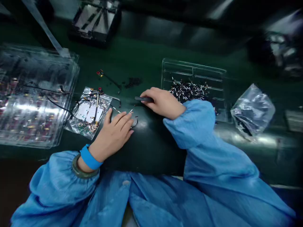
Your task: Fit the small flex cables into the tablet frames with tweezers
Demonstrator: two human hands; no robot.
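Note:
My left hand (115, 132) lies palm down on the dark green table, fingers spread. Small thin parts with white ends (131, 111) show at its fingertips, and a short curved black cable (136, 121) lies just right of them. In my right hand (163, 102) is a short, dark, bar-shaped tool (144, 99), pinched between thumb and fingers and pointing left; its exact kind is unclear. Left of my hands, a clear bag (104, 98) with a white label has several flex cables (97, 108) lying over it. Another flex cable with a red-edged end (110, 79) lies farther back.
Stacked clear trays (35, 143) of small parts stand at the left. Behind my right hand, a clear tray (213, 71) holds a heap of black-and-white pieces (188, 90). A crumpled plastic bag (253, 110) lies at the right. Small black bits (133, 82) and a dark box (94, 22) are farther back.

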